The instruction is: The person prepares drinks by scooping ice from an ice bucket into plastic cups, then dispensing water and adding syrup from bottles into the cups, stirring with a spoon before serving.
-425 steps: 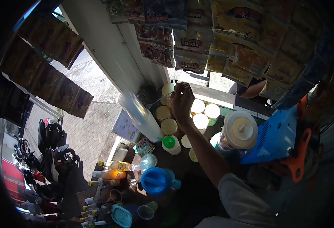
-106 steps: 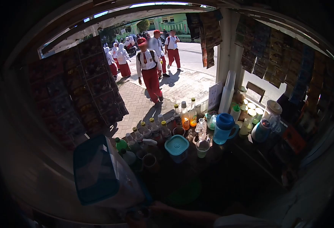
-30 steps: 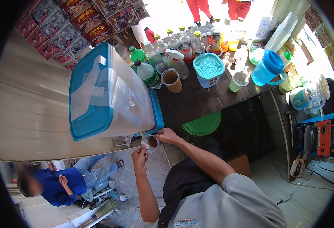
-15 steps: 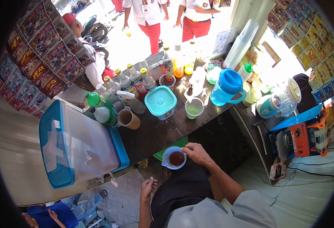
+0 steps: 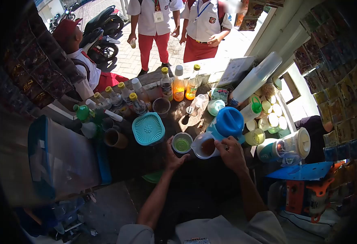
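Observation:
My left hand (image 5: pixel 173 157) is wrapped around the near left side of a clear plastic cup (image 5: pixel 176 139) with green liquid low inside. By its handle, my right hand (image 5: pixel 232 154) holds a pale translucent measuring jug (image 5: pixel 197 142) containing brown liquid. The jug's spout points left, right at the cup's rim. Just behind the jug stands a blue pitcher (image 5: pixel 229 121) with a blue lid. To the left of the cup sits a turquoise ribbed-lid container (image 5: pixel 148 128).
Syrup bottles (image 5: pixel 179 83) line the back of the dark counter. A brown cup (image 5: pixel 116 138) and large clear bin (image 5: pixel 66 156) are at left. A blender (image 5: pixel 284 147) and an orange cup sealer (image 5: pixel 295 195) stand at right. Sachet strips hang both sides; people (image 5: pixel 156 28) stand outside.
My right hand has brought the measuring jug up and right to the counter. My left hand has risen from beside my lap and taken hold of the plastic cup, now further left.

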`<state>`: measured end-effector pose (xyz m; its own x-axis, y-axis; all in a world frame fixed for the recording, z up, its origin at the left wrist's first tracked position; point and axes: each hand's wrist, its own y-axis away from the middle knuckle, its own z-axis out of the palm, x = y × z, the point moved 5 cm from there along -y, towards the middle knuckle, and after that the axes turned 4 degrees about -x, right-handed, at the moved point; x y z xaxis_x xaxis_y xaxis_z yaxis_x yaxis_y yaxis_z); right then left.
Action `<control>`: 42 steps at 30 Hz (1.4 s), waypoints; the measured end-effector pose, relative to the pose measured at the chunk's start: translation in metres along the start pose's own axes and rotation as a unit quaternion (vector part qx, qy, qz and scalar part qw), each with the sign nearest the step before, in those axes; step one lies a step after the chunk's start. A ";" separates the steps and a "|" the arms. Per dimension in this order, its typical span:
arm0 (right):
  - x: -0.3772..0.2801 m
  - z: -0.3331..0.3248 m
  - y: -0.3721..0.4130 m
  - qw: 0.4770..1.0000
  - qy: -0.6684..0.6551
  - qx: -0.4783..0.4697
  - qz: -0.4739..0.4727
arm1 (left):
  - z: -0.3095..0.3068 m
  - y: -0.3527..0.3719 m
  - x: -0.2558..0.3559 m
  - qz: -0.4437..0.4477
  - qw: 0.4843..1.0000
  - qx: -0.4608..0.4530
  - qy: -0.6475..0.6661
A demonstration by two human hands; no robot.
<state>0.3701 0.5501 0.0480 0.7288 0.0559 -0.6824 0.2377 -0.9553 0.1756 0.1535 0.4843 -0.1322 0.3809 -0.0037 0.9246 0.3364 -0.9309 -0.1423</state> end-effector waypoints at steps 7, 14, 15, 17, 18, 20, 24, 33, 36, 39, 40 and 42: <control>-0.023 0.025 -0.018 0.987 0.163 -0.002 -0.016 | 0.016 -0.003 0.002 -0.066 0.998 0.021 0.010; -0.047 0.037 -0.027 0.965 0.251 -0.025 -0.072 | 0.007 0.009 0.003 -0.084 0.996 0.034 -0.001; -0.049 0.041 -0.027 0.964 0.254 -0.032 -0.075 | 0.005 0.015 0.000 -0.074 0.995 0.056 -0.040; -0.053 0.047 -0.030 0.954 0.287 -0.032 -0.073 | -0.004 0.032 -0.013 -0.072 0.991 0.084 -0.077; -0.058 0.050 -0.030 0.953 0.291 -0.039 -0.077 | -0.007 0.044 -0.029 -0.110 0.992 -0.015 -0.065; -0.066 0.053 -0.030 0.952 0.302 -0.035 -0.040 | -0.022 0.077 -0.059 -0.229 0.951 -0.206 0.030; -0.086 0.059 -0.031 0.942 0.332 -0.034 -0.047 | -0.089 0.182 -0.126 -0.392 0.879 -0.247 0.115; -0.112 0.090 -0.037 0.900 0.424 -0.046 -0.093 | -0.204 0.556 -0.259 -0.750 0.634 0.182 0.042; -0.115 0.110 -0.044 0.885 0.446 -0.054 -0.123 | -0.209 0.556 -0.224 -0.794 0.591 0.123 0.073; -0.121 0.127 -0.045 0.886 0.431 -0.039 -0.165 | -0.212 0.543 -0.230 -0.712 0.682 0.143 0.084; -0.122 0.136 -0.047 0.873 0.447 -0.038 -0.191 | -0.210 0.532 -0.240 -0.662 0.724 0.152 0.119; -0.128 0.146 -0.046 0.857 0.470 -0.039 -0.208 | -0.214 0.512 -0.253 -0.606 0.766 0.156 0.146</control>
<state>0.1725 0.5449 0.0236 0.7573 0.6307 0.1695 0.6177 -0.7760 0.1278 0.0452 -0.0692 -0.3637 -0.5677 0.6704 0.4778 0.4968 -0.1839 0.8482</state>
